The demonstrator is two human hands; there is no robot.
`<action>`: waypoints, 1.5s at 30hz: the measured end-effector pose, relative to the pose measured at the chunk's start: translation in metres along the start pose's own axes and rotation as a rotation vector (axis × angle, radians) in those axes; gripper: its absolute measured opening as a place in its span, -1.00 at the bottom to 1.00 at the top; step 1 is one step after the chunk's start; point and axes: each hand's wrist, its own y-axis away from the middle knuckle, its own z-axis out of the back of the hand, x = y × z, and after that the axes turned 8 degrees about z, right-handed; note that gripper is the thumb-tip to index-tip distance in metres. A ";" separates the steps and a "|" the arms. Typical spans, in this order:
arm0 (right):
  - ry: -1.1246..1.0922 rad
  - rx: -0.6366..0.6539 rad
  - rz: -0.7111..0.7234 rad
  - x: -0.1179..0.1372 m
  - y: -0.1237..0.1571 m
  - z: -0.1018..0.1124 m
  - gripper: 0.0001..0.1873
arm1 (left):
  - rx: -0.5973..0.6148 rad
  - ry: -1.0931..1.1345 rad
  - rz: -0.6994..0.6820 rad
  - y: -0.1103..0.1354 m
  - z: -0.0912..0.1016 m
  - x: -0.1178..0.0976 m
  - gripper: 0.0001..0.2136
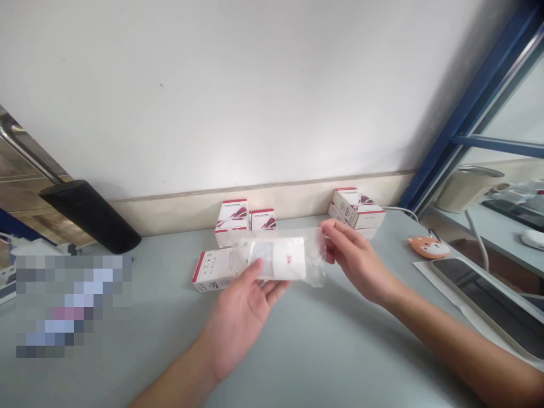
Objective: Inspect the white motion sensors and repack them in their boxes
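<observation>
A white motion sensor with a pale window and small red print lies inside a clear plastic bag, held above the desk. My left hand grips it from below, thumb across the front and fingers behind. At the bag's right end, the fingertips of my right hand pinch the plastic. Partly behind the bag is a white and red box lying on the desk. Two more such boxes stand against the wall: a taller one and a smaller one.
More white and red boxes are stacked at the back right. An orange animal-faced case and a phone on white paper lie on the right. A black padded bar juts in at left, above a pixelated patch.
</observation>
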 end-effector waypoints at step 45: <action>0.166 -0.007 0.244 -0.007 0.006 -0.010 -0.63 | -0.476 -0.910 -0.254 0.006 -0.005 -0.001 -0.53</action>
